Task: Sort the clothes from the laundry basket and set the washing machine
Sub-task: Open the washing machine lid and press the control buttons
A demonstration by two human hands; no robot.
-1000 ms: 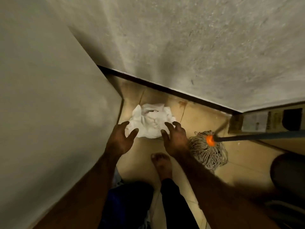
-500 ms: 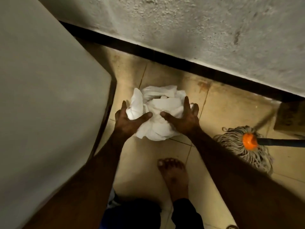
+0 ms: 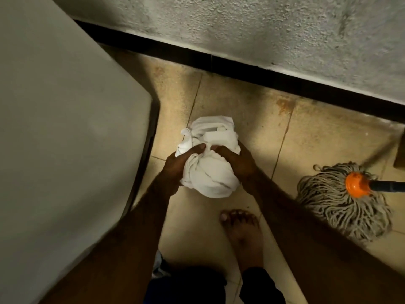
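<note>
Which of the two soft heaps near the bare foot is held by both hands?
The crumpled white cloth bundle, gripped between the left hand and right hand; the grey string mop head with orange collar lies untouched.

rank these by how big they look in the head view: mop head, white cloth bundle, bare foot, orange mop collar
1. mop head and white cloth bundle: near alike, and the bundle is partly covered, so unranked
2. bare foot
3. orange mop collar, clearly smallest

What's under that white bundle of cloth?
Tan floor tiles show around the white bundle. The spot beneath is hidden by cloth and the left hand and right hand gripping it.
</note>
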